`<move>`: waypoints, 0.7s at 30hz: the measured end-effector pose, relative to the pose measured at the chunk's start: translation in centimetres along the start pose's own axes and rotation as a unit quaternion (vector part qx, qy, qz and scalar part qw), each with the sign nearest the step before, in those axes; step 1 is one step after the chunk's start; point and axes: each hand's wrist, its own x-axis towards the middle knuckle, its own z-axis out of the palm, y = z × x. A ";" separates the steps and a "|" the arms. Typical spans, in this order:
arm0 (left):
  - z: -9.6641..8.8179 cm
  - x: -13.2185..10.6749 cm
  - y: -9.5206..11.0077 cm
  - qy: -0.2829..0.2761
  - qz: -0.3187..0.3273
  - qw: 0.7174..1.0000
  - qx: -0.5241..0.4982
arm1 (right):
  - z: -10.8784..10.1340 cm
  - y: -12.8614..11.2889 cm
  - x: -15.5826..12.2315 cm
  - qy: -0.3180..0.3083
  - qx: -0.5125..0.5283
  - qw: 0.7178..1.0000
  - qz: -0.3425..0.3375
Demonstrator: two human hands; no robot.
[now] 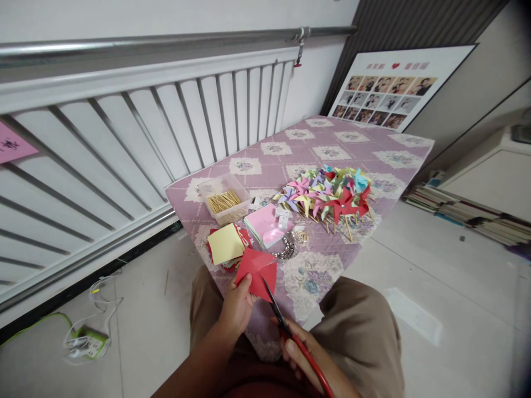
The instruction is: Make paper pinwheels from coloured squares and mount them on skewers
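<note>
My left hand (237, 305) pinches the near corner of a red paper square (258, 270) and holds it up over the near end of a purple patterned mattress (357, 155). My right hand (299, 356) grips red-handled scissors (290, 331), whose dark blades reach into the paper's lower edge. Just beyond the red sheet lie a stack of yellow and red paper squares (226, 244) and a pink stack (263, 224). A pile of finished coloured paper pinwheels (329, 196) on sticks sits further right.
A clear plastic box of wooden sticks (224, 203), a small dish of pins (301, 236) and a metal bead chain (285, 250) lie on the mattress. White radiator bars stand left. A power strip (89, 342) lies on the floor. A photo board (390, 91) leans behind; books (464, 213) are stacked right.
</note>
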 end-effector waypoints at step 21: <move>-0.3 0.0 -0.5 -0.002 0.004 1.000 -0.017 | 0.3 -0.1 0.4 -0.044 -0.022 0.999 0.001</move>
